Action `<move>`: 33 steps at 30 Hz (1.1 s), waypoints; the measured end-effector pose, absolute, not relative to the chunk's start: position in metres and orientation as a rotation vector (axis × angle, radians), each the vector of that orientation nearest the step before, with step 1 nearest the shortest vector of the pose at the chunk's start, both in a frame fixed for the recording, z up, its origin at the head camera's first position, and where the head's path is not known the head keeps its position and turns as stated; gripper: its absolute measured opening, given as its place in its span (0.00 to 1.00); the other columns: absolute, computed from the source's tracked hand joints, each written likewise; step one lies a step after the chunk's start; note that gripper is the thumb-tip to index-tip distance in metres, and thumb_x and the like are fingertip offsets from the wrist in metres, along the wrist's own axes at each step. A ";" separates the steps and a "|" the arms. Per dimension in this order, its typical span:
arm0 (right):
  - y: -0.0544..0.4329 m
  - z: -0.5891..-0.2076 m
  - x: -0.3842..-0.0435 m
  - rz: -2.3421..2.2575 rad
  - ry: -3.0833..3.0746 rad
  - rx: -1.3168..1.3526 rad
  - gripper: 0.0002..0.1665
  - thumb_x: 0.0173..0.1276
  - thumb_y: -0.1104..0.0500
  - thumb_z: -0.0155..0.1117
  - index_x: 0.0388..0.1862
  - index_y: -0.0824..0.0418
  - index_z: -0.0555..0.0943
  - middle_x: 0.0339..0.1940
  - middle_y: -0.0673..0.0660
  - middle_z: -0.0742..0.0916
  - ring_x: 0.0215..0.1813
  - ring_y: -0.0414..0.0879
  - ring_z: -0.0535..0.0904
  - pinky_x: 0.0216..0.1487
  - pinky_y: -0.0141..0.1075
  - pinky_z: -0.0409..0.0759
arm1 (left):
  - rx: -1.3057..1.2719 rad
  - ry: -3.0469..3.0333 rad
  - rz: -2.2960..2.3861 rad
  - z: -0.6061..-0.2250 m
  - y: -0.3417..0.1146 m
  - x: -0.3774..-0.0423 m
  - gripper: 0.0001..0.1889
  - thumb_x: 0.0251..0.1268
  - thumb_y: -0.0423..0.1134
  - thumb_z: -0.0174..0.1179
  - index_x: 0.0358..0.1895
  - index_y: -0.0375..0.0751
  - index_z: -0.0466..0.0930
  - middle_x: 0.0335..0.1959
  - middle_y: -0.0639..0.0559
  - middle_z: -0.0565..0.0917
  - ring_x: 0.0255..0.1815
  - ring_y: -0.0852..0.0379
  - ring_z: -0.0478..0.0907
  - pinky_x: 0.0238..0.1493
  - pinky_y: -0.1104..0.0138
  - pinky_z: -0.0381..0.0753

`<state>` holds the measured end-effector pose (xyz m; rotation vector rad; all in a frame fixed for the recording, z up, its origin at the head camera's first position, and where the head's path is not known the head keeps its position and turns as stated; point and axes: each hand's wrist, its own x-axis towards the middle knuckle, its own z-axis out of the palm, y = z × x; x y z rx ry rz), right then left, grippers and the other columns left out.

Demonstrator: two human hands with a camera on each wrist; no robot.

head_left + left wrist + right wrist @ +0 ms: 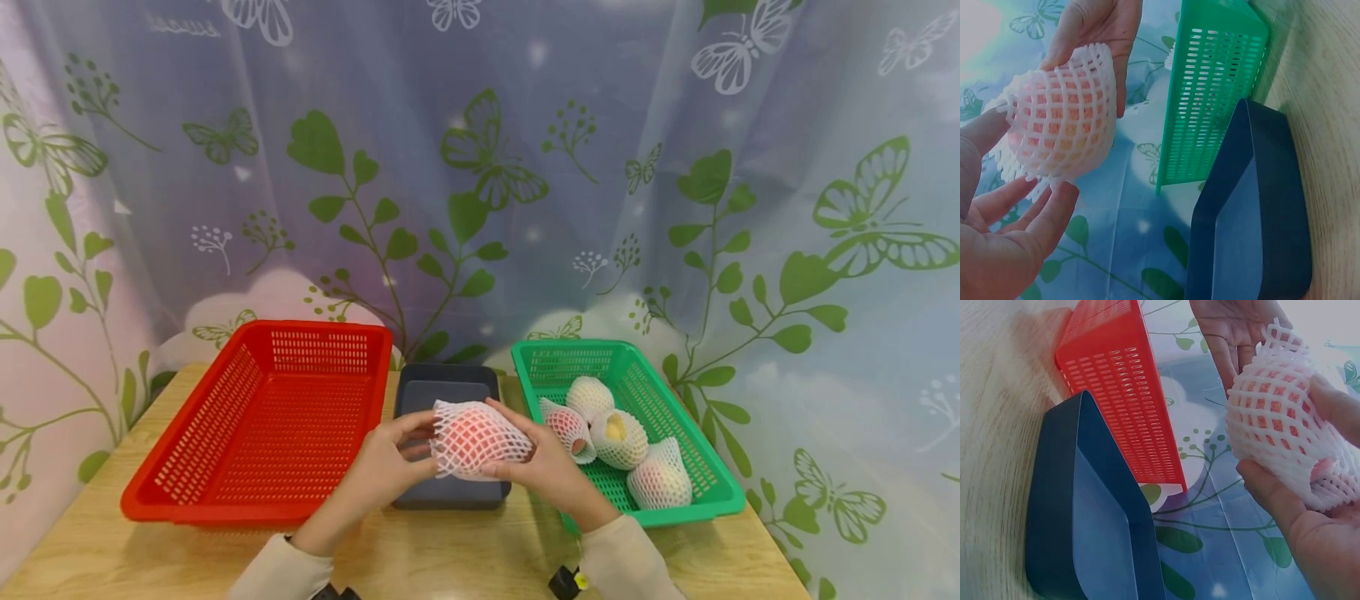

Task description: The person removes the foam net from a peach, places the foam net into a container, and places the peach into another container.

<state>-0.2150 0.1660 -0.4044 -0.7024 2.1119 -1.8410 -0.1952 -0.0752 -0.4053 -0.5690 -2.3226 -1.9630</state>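
A round reddish fruit in a white foam net (pixel 480 440) is held up between both hands, over the dark grey tray (pixel 450 493). My right hand (pixel 553 468) grips it from the right, thumb on the near side and fingers round the far side. At the left end, the fingertips and thumb of my left hand (pixel 384 458) pinch the edge of the foam net (pixel 1063 119). Through the mesh the fruit's pink-red skin shows in both wrist views; the net (pixel 1272 406) still covers most of it.
A red perforated basket (pixel 300 442) stands on the left of the wooden table (pixel 450 554). On the right, a green basket (pixel 701 450) contains several fruits in foam nets (pixel 660 479). A printed butterfly curtain (pixel 420 167) hangs close behind.
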 end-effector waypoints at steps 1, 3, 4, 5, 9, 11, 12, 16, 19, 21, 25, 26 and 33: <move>0.166 -0.405 -0.215 -1.853 2.101 -0.701 0.45 0.61 0.62 0.70 0.74 0.44 0.62 0.69 0.63 0.70 0.56 0.50 0.78 0.49 0.36 0.82 | -0.564 -2.323 -1.959 -0.406 -0.074 -0.195 0.29 0.51 0.29 0.69 0.59 0.29 0.74 0.52 0.36 0.80 0.54 0.43 0.79 0.52 0.64 0.80; 0.166 -0.405 -0.215 -1.867 2.105 -0.708 0.44 0.61 0.62 0.70 0.74 0.45 0.62 0.68 0.63 0.71 0.55 0.49 0.79 0.48 0.35 0.82 | -0.547 -2.322 -1.960 -0.406 -0.073 -0.196 0.28 0.51 0.29 0.69 0.59 0.29 0.74 0.52 0.36 0.80 0.54 0.43 0.79 0.52 0.64 0.80; 0.165 -0.406 -0.215 -1.875 2.100 -0.712 0.44 0.61 0.63 0.70 0.74 0.46 0.62 0.68 0.64 0.71 0.55 0.49 0.79 0.48 0.35 0.82 | -0.544 -2.321 -1.957 -0.406 -0.073 -0.196 0.28 0.51 0.29 0.69 0.59 0.28 0.74 0.52 0.36 0.80 0.54 0.43 0.79 0.52 0.63 0.80; 0.165 -0.406 -0.214 -1.883 2.092 -0.717 0.44 0.62 0.63 0.69 0.74 0.46 0.62 0.68 0.64 0.72 0.56 0.48 0.79 0.49 0.35 0.82 | -0.538 -2.324 -1.950 -0.406 -0.072 -0.196 0.28 0.50 0.29 0.69 0.58 0.28 0.74 0.52 0.36 0.80 0.53 0.43 0.79 0.52 0.63 0.80; 0.165 -0.409 -0.213 -1.912 2.064 -0.764 0.42 0.63 0.64 0.67 0.74 0.49 0.62 0.68 0.65 0.72 0.56 0.48 0.79 0.49 0.34 0.82 | -0.509 -2.338 -1.937 -0.407 -0.070 -0.195 0.28 0.50 0.29 0.68 0.58 0.27 0.74 0.52 0.35 0.80 0.53 0.44 0.79 0.52 0.60 0.80; 0.164 -0.411 -0.213 -1.923 2.048 -0.786 0.41 0.64 0.65 0.66 0.74 0.50 0.62 0.68 0.65 0.72 0.56 0.48 0.79 0.50 0.35 0.82 | -0.497 -2.345 -1.929 -0.408 -0.069 -0.195 0.28 0.49 0.29 0.69 0.58 0.27 0.75 0.52 0.35 0.80 0.53 0.44 0.79 0.53 0.60 0.80; 0.164 -0.411 -0.213 -1.921 2.047 -0.797 0.41 0.64 0.65 0.66 0.74 0.51 0.62 0.68 0.65 0.71 0.56 0.48 0.79 0.50 0.34 0.82 | -0.495 -2.346 -1.926 -0.408 -0.068 -0.195 0.28 0.49 0.29 0.69 0.57 0.27 0.75 0.52 0.35 0.81 0.53 0.44 0.79 0.52 0.61 0.80; 0.163 -0.413 -0.213 -1.914 2.038 -0.820 0.40 0.65 0.65 0.65 0.74 0.50 0.62 0.69 0.65 0.70 0.54 0.48 0.81 0.47 0.34 0.82 | -0.486 -2.358 -1.898 -0.409 -0.068 -0.193 0.28 0.49 0.29 0.69 0.57 0.27 0.75 0.51 0.37 0.81 0.52 0.45 0.80 0.52 0.62 0.80; 0.162 -0.414 -0.214 -1.913 2.019 -0.835 0.40 0.65 0.65 0.65 0.74 0.50 0.62 0.69 0.66 0.71 0.52 0.48 0.81 0.45 0.33 0.82 | -0.493 -2.366 -1.901 -0.410 -0.069 -0.193 0.28 0.47 0.27 0.68 0.57 0.27 0.75 0.51 0.36 0.81 0.52 0.45 0.80 0.52 0.62 0.80; 0.163 -0.414 -0.214 -1.912 2.004 -0.842 0.40 0.65 0.65 0.64 0.74 0.51 0.62 0.68 0.66 0.71 0.52 0.48 0.81 0.45 0.33 0.82 | -0.514 -2.363 -1.920 -0.411 -0.070 -0.193 0.29 0.46 0.26 0.68 0.57 0.26 0.74 0.51 0.35 0.81 0.52 0.45 0.79 0.52 0.62 0.80; 0.163 -0.414 -0.215 -1.914 1.980 -0.864 0.39 0.66 0.66 0.64 0.73 0.53 0.63 0.67 0.68 0.72 0.54 0.49 0.81 0.47 0.34 0.82 | -0.579 -2.347 -1.965 -0.414 -0.071 -0.193 0.29 0.47 0.26 0.68 0.57 0.26 0.74 0.52 0.35 0.80 0.54 0.43 0.78 0.52 0.64 0.80; 0.164 -0.414 -0.215 -1.915 1.978 -0.867 0.38 0.66 0.66 0.64 0.73 0.53 0.63 0.67 0.68 0.72 0.54 0.49 0.81 0.48 0.35 0.82 | -0.591 -2.344 -1.979 -0.414 -0.071 -0.193 0.29 0.47 0.27 0.68 0.58 0.26 0.73 0.52 0.35 0.80 0.54 0.43 0.77 0.52 0.65 0.80; 0.164 -0.414 -0.215 -1.940 1.997 -0.857 0.36 0.66 0.66 0.63 0.72 0.58 0.65 0.65 0.70 0.74 0.51 0.48 0.83 0.47 0.36 0.83 | -0.610 -2.312 -2.013 -0.418 -0.073 -0.195 0.31 0.46 0.26 0.68 0.58 0.27 0.73 0.52 0.36 0.79 0.54 0.45 0.76 0.55 0.67 0.79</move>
